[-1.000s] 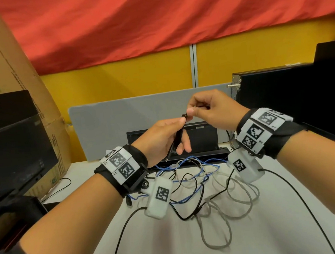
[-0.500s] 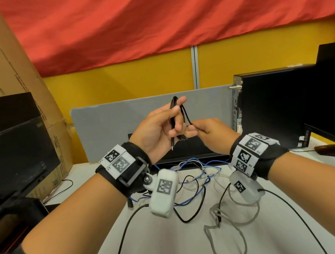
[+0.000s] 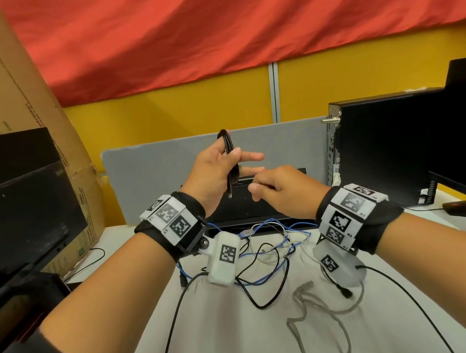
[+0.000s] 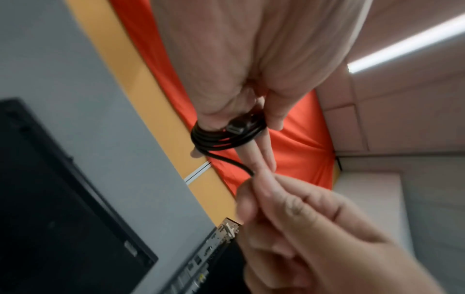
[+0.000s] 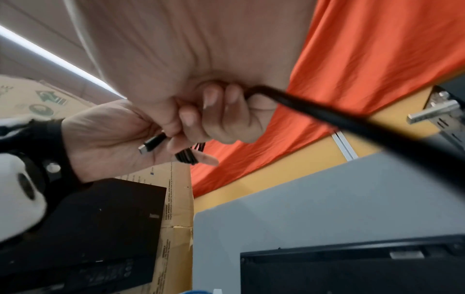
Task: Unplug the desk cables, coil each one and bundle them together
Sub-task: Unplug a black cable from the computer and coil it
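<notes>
A black cable (image 3: 227, 151) is wound in several loops round the fingers of my left hand (image 3: 215, 169), raised in front of the grey divider. My left thumb pins the loops, and a plug (image 3: 230, 195) hangs below the palm. The left wrist view shows the coil (image 4: 221, 140) round the straight fingers with the plug (image 4: 236, 127) pressed under the thumb. My right hand (image 3: 260, 188) sits just right of it, fingers curled, pinching the cable's free end (image 4: 241, 166). In the right wrist view the black cable (image 5: 327, 117) runs out of my right fist (image 5: 214, 117).
Loose blue (image 3: 270, 224), black (image 3: 266, 301) and grey (image 3: 319, 313) cables lie tangled on the white desk (image 3: 242, 340). A black device (image 3: 258, 211) stands behind them, a computer tower (image 3: 388, 147) at right, a dark monitor (image 3: 16, 214) and cardboard box (image 3: 4, 84) at left.
My right hand has come down from above the left hand to its lower right, drawing the cable end. The left hand has risen, and more cable is looped on its fingers.
</notes>
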`<state>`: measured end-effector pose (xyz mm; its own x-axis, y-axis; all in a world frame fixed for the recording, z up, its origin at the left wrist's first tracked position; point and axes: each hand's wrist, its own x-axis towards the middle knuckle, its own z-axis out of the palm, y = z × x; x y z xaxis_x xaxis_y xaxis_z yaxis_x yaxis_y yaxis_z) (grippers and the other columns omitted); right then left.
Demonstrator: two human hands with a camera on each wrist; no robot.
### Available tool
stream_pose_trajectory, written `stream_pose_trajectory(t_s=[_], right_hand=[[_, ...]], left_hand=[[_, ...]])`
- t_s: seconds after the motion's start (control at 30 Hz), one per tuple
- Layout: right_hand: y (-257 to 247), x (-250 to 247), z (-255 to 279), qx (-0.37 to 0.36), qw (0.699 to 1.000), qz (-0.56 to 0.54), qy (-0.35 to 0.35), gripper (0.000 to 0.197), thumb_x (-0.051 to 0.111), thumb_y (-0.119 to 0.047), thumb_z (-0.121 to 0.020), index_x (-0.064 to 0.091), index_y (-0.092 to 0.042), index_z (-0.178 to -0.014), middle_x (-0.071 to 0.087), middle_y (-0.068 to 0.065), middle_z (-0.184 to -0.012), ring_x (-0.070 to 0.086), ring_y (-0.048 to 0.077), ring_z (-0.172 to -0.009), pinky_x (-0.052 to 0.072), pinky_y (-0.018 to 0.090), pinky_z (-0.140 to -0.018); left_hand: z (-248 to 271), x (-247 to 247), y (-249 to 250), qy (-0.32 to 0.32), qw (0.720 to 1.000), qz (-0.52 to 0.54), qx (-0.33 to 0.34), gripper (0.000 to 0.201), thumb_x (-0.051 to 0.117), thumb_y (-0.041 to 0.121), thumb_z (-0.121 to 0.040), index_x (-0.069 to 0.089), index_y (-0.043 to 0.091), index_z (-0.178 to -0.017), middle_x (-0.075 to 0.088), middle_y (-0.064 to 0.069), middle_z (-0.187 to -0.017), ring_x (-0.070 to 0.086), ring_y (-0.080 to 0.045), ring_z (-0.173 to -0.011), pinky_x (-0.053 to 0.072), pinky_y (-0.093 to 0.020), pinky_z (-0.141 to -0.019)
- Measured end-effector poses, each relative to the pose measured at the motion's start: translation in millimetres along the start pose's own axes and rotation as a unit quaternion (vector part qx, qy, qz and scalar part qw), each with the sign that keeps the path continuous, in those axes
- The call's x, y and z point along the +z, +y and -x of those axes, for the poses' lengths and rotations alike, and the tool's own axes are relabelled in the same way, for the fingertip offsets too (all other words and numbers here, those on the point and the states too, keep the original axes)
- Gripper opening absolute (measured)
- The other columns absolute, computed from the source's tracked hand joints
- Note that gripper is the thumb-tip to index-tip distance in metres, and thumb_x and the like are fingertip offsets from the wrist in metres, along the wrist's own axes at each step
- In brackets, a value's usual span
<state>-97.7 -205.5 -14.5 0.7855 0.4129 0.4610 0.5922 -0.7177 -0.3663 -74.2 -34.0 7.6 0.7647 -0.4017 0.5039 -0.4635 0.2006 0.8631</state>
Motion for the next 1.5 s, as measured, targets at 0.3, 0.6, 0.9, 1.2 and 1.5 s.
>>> stream_pose_trajectory(t_s=[0.3, 0.6, 0.9, 1.2, 1.5], right_hand=[[2, -13, -3, -0.016, 0.996, 0.074, 0.047, 0.018, 0.053, -0.028, -0.097, 0.064, -0.019, -0.086, 0.05, -0.004, -0.079, 0.05, 0.015, -0.071, 0.041, 0.032, -0.065], [0, -20, -10, 0.023, 0.929, 0.361, 0.08, 0.021, 0.05, -0.026, -0.097, 0.069, -0.028, -0.105, 0.07, 0.005, -0.088, 0.065, 0.031, -0.082, 0.048, 0.031, -0.062], [10, -14, -19, 0.012, 0.994, 0.038, 0.104, 0.041, 0.045, -0.013, -0.1, 0.052, -0.026, -0.138, 0.071, 0.009, -0.092, 0.058, 0.008, -0.063, 0.047, 0.026, -0.064], [7, -6, -13, 0.076, 0.965, -0.247, 0.034, 0.052, 0.061, -0.016, -0.092, 0.044, -0.024, -0.141, 0.072, -0.006, -0.105, 0.069, 0.01, -0.093, 0.051, 0.028, -0.093], [-13, -4, -6, 0.027, 0.993, -0.065, 0.096, 0.04, 0.053, 0.003, -0.078, 0.075, -0.022, -0.1, 0.055, -0.004, -0.081, 0.054, 0.011, -0.078, 0.045, 0.03, -0.072]], left_hand=[[-1, -4, -11, -0.003, 0.952, -0.299, -0.057, 0.055, 0.04, 0.011, -0.103, 0.017, 0.016, -0.153, 0.065, -0.011, -0.071, 0.062, -0.02, -0.065, 0.055, -0.036, -0.073], [8, 2, -18, -0.03, 0.94, -0.285, -0.185, 0.031, 0.037, 0.017, -0.104, 0.047, 0.013, -0.133, 0.045, 0.003, -0.049, 0.041, -0.007, -0.04, 0.056, -0.033, -0.076], [21, 11, -17, -0.101, 0.957, 0.0, -0.271, 0.039, 0.039, 0.041, -0.102, 0.056, 0.007, -0.094, 0.022, 0.0, -0.053, 0.018, -0.011, -0.04, 0.055, -0.058, -0.085], [21, 15, -19, -0.068, 0.963, 0.11, -0.236, 0.043, 0.033, 0.037, -0.104, 0.044, 0.017, -0.068, 0.023, 0.003, -0.048, 0.015, -0.011, -0.037, 0.059, -0.049, -0.073], [18, 14, -25, -0.002, 0.98, 0.066, -0.19, 0.044, 0.035, 0.037, -0.104, 0.048, 0.014, -0.068, 0.027, 0.003, -0.048, 0.037, -0.015, -0.043, 0.058, -0.041, -0.071]])
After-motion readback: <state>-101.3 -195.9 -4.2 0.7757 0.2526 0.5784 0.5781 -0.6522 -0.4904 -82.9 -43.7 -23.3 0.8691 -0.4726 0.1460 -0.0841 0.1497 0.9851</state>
